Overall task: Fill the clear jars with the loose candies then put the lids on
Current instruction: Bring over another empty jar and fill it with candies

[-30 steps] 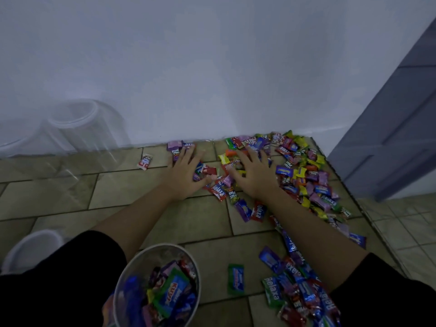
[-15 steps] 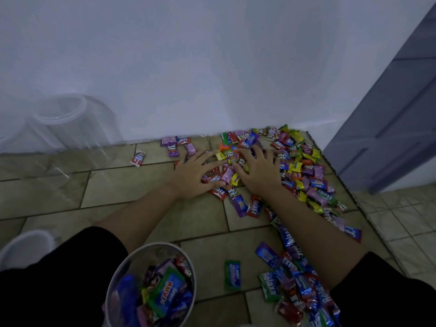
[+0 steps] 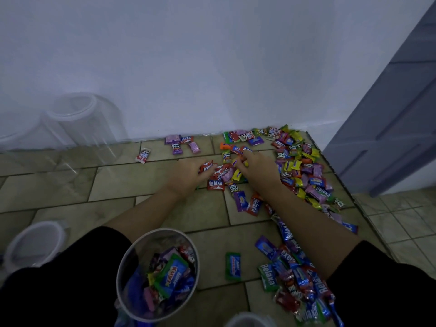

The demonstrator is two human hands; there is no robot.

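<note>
Scooping in progress: left hand [image 3: 188,177] and right hand [image 3: 258,169] cupping around candies [image 3: 223,173] on floor [image 3: 132,185], grip half-closed. Near jar [image 3: 158,274] partly filled. Far jars [image 3: 82,128] sitting empty, most candy remaining, lids pending.

Both hands — left hand [image 3: 186,177], right hand [image 3: 258,169] — cupping floor candies [image 3: 223,173].

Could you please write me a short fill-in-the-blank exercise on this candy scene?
1. Both hands rest on candies lying on the tiled ____.
2. The open jar nearest the person is partly filled with ____.
3. The red wrapper between the hands reads ____.
4. The empty jar stands against the ____.

Missing words: floor; candies; Relaxa; wall
</note>
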